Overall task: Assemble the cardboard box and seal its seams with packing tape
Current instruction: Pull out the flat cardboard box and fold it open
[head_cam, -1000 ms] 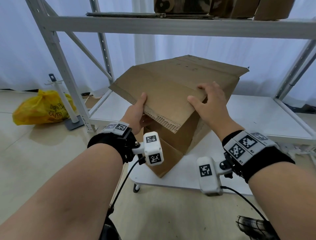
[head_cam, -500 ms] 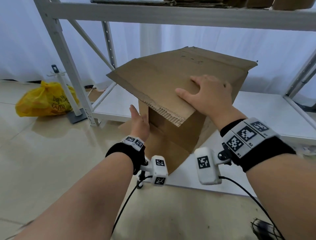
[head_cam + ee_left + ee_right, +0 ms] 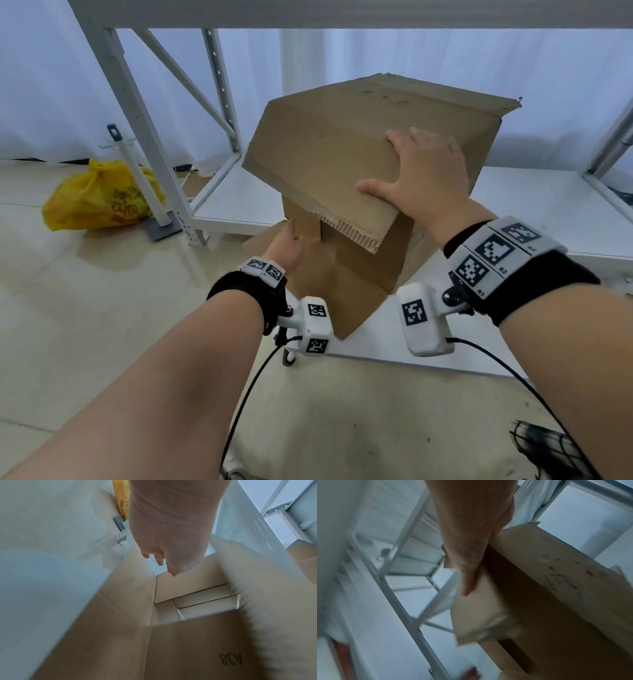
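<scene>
- The right hand (image 3: 423,174) lies spread on the upper flap (image 3: 329,150) of the cardboard box (image 3: 359,267), fingers straight, thumb along the flap's near edge — pressing, not clutching.
- The left hand (image 3: 286,248) reaches low beside the box's left side, near a lower flap (image 3: 263,240); in the left wrist view its fingers (image 3: 160,559) look loosely extended and hold nothing, though blur makes contact hard to judge.
- The box stands tilted on the corner of a white table (image 3: 531,192), under a metal shelf frame (image 3: 147,137), its inside open to the left wrist view.
- Likely handling: light, stiff across panels, but bending readily at creases — best held near fold lines or corners, since the raw corrugated edge may crush.
- A yellow bag (image 3: 99,198) lies on the floor, well apart.
- No tape is in view.
</scene>
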